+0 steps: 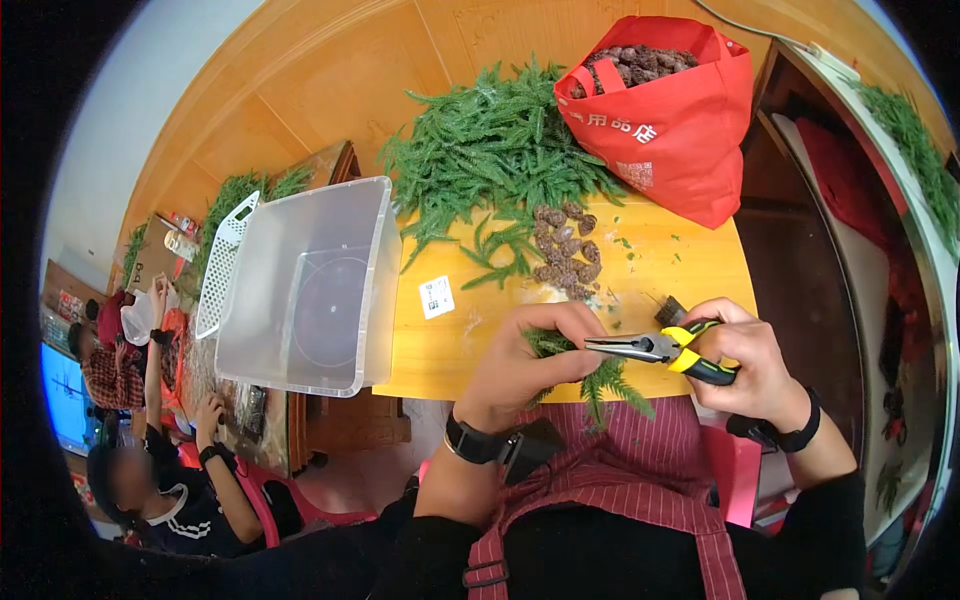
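Note:
My left hand (525,365) pinches a green artificial pine sprig (612,388) over the table's near edge. Yellow-and-black needle-nose pliers (685,352) are gripped in my right hand (750,360). Their jaws point left and reach the fingertips of my left hand beside the sprig; whether they bite on anything, I cannot tell. Just beyond the pliers lies a small dark bundle (670,311) with thin ends. Farther off, brown pine cones (568,250) form a small heap, with loose green sprigs (497,252) to their left.
A big pile of green sprigs (490,145) covers the table's far side. The red bag (690,150) of pine cones stands far right. A clear plastic bin (300,300) sits at left, near a white label (436,297). Other people work at a table farther left.

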A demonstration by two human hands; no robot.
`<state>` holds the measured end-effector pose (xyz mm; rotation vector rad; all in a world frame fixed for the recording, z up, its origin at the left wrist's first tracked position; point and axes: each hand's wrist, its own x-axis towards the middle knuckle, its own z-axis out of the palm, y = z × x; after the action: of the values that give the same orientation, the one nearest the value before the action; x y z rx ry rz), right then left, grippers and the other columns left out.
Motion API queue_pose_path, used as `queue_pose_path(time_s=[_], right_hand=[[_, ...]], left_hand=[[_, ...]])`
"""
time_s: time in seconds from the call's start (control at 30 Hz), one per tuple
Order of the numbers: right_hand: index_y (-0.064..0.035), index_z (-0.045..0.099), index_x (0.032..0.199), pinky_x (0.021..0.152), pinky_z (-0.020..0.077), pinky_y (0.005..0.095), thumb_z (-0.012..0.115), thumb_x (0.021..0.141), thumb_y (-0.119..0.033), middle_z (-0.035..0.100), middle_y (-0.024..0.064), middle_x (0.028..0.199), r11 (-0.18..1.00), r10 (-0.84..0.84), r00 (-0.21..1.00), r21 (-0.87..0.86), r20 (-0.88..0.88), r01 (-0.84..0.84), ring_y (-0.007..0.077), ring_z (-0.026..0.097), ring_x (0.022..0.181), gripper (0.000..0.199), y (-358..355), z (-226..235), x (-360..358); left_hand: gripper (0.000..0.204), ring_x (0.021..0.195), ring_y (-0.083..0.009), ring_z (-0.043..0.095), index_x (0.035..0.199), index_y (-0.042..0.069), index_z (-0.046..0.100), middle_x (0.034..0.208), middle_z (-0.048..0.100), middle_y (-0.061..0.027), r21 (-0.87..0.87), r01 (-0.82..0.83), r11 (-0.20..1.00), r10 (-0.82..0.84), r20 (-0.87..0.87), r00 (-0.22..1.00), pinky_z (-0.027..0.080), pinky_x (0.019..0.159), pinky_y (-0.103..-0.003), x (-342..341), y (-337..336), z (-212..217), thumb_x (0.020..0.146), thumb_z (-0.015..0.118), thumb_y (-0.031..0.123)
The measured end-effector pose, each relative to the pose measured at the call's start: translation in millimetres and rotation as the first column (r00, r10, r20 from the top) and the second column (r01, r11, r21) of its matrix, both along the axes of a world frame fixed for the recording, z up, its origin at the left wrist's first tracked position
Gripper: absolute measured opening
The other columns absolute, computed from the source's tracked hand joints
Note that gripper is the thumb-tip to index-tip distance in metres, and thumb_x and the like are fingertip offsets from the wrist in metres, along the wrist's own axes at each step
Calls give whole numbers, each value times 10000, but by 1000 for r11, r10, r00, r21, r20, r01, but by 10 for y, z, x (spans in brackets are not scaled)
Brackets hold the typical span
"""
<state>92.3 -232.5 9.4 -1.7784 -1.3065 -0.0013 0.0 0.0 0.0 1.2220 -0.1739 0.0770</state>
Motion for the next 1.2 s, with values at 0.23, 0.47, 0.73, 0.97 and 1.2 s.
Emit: queue_pose_path(time_s=[0.23,0.47,0.73,0.97,1.2], right_hand=[[-53,487,649,676,478,327,655,561,-6,573,84,657,1000,31,998,-1,63,-31,287,605,801,196,30,28,24],[-40,506,608,734,486,342,637,563,-11,534,72,595,999,3,998,-49,63,0,283,593,761,141,-20,95,33],[-48,518,657,700,478,338,645,553,-30,588,73,675,998,30,999,-60,-24,-31,296,597,829,166,-77,73,57],[-52,527,667,711,476,335,648,558,-52,600,79,692,989,26,998,-144,-65,-35,290,597,824,163,-149,57,57],[-36,508,614,772,490,361,678,589,-42,532,69,585,994,-35,997,-103,-73,27,275,580,660,172,-104,121,6]], left_hand=[[101,777,-234,523,666,41,543,739,585,-117,-112,103,988,-111,-69,991,394,734,-340,-4,-12,22,685,640,61],[150,823,-232,534,789,26,566,812,594,-120,-135,137,981,-144,-44,989,404,781,-347,-21,53,-18,705,668,97],[279,930,-194,544,881,2,571,931,573,-101,98,95,991,-89,-60,994,416,845,-311,-97,92,96,642,708,-42],[298,914,-149,542,915,-4,575,945,565,-66,191,-34,981,36,-6,999,425,833,-268,-106,72,59,650,691,-78],[317,909,-135,544,946,-6,580,952,573,-56,278,-73,958,63,45,997,434,821,-261,-129,78,75,658,698,-69]])
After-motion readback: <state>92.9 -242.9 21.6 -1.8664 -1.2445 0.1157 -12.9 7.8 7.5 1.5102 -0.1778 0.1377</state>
